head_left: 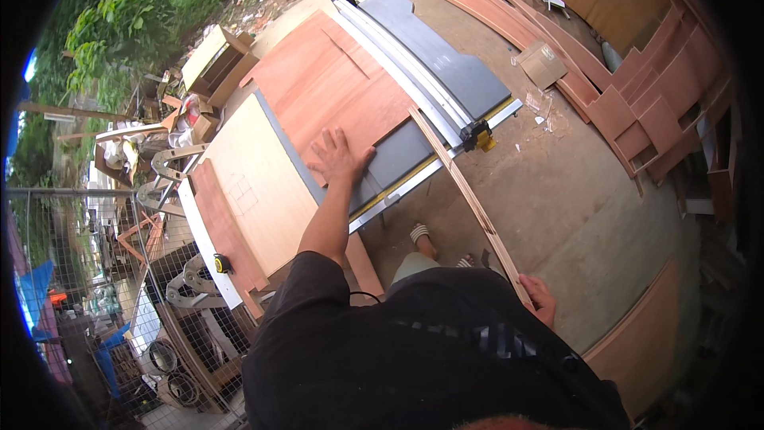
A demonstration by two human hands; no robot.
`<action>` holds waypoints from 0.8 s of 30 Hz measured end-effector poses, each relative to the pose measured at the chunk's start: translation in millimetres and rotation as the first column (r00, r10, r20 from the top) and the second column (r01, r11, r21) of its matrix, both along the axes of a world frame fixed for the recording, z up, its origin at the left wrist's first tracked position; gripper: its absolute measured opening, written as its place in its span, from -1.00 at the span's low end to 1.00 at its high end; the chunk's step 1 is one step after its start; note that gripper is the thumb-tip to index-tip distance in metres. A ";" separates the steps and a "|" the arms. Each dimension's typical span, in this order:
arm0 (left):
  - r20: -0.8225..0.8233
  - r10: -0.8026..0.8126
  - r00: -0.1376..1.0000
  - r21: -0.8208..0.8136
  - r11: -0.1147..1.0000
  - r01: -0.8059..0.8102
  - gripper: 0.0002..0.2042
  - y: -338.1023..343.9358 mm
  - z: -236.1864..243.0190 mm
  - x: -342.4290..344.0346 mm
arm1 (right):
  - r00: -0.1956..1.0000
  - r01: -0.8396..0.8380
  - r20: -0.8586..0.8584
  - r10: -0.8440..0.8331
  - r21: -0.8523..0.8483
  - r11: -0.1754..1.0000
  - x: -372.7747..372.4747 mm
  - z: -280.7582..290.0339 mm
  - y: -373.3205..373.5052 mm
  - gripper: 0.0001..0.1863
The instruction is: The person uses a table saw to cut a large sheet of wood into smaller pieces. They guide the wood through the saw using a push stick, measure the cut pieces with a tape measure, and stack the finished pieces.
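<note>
Rests the left hand (pixel 338 158), with fingers spread wide, on a reddish board (pixel 350 87) stretching towards 12 o'clock on the grey table (pixel 402 155); holds the near end of a wooden strip (pixel 469 193) in the right hand (pixel 541 299), pointing it towards 11 o'clock; has a tape measure (pixel 221 263) near 8 o'clock from the left hand.

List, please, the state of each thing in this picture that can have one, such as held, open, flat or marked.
Left hand: open, fingers spread, on the panel
Right hand: closed around the strip
Reddish panel: lying flat
Wooden strip: held, slanting
Grey table: partly covered
Pale board: flat, marked with thin lines
Tape measure: lying, no blade visibly out
Striped sandals: worn
</note>
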State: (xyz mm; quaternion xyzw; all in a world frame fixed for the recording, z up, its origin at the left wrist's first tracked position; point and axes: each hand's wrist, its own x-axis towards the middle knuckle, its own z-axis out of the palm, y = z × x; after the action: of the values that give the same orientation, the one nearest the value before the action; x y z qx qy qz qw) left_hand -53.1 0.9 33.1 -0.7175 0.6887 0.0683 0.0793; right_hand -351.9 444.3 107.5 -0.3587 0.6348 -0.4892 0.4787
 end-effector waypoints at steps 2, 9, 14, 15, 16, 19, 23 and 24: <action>-0.010 0.001 1.000 -0.010 1.000 -0.001 0.02 -1.1 -1.3 1.5 | 1.000 0.002 -0.013 -0.002 0.004 1.000 1.0 0.3 0.1 -0.41; 0.001 0.010 1.000 0.019 1.000 -0.010 0.04 -6.2 0.9 1.2 | 0.999 -0.002 -0.042 0.002 0.004 1.000 3.6 8.2 -9.1 -0.41; 0.041 0.029 0.999 0.075 0.997 -0.032 0.04 -10.6 9.8 -1.9 | 0.999 0.018 -0.052 -0.017 0.019 1.000 7.2 8.6 -12.1 -0.42; 0.039 0.029 0.999 0.073 0.997 -0.032 0.04 -11.0 9.7 -1.8 | 0.998 0.023 -0.051 -0.022 0.020 1.000 8.9 8.1 -12.3 -0.42; 0.037 0.029 0.999 0.071 0.997 -0.031 0.04 -11.4 9.5 -1.8 | 0.998 0.029 -0.050 -0.028 0.021 0.999 9.8 7.8 -12.6 -0.42; 0.037 0.030 0.999 0.075 0.997 -0.033 0.05 -14.9 11.1 -2.3 | 0.995 -0.007 -0.098 0.004 -0.030 1.000 8.9 7.5 -16.1 -0.42; 0.032 0.037 0.999 0.064 0.997 -0.039 0.06 -17.4 10.6 -1.6 | 0.996 0.014 -0.091 -0.014 -0.004 1.000 11.8 11.0 -22.0 -0.43; 0.031 0.025 0.999 0.050 0.998 -0.027 0.05 -18.2 8.4 0.0 | 0.997 0.018 -0.081 -0.018 0.001 1.000 12.3 10.4 -22.3 -0.43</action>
State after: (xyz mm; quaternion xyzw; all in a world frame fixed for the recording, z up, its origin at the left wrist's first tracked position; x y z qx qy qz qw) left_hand -53.1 -17.4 41.5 -0.7252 0.6760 0.0759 0.1068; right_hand -339.7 421.9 117.9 -0.3719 0.6571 -0.4781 0.4486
